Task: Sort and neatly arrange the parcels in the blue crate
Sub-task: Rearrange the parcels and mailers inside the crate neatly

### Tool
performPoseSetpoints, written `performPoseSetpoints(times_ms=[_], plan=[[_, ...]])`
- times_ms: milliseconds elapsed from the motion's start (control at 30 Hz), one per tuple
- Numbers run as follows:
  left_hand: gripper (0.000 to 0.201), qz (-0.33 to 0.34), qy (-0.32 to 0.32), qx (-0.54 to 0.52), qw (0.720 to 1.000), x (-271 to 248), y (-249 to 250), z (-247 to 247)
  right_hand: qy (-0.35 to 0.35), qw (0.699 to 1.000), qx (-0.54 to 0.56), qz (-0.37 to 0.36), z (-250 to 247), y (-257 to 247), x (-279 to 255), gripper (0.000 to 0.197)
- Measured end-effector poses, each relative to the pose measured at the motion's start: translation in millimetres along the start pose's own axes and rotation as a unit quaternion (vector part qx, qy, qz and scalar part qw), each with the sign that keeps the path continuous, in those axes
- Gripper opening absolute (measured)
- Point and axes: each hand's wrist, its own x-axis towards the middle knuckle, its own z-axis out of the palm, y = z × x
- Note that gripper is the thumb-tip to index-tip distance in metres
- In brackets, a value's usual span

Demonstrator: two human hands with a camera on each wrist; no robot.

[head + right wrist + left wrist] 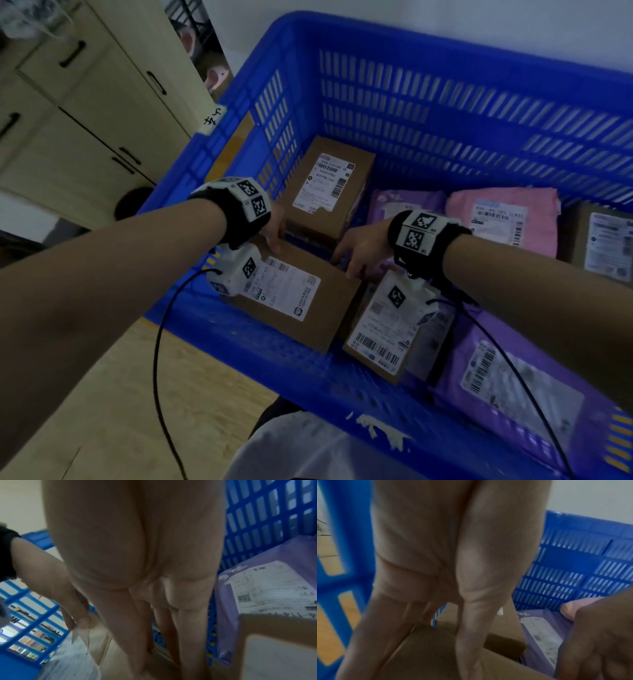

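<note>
Cardboard box, near-left in blue crate.
Left grip and right grip: fingers straight, touching its far edge (neither clasps it).

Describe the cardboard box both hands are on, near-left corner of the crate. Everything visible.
The cardboard box is a brown, closed rectangular carton. It lies flat on the floor of the blue crate, slightly askew to the walls. A white shipping label with a barcode and fine print covers much of its top. The left hand touches its far-left corner and the right hand its far-right corner, fingers fairly straight. A second labelled box sits close on its right; contact is unclear.
</note>
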Motion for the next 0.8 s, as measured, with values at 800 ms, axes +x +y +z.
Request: performPoseSetpoints(times_ms=[800], plan=[[0.036,0.171,-0.011,-0.285,0.943,13,68,-14,0.076,0.975,0.162,0.135,15,75,-77,0.055]])
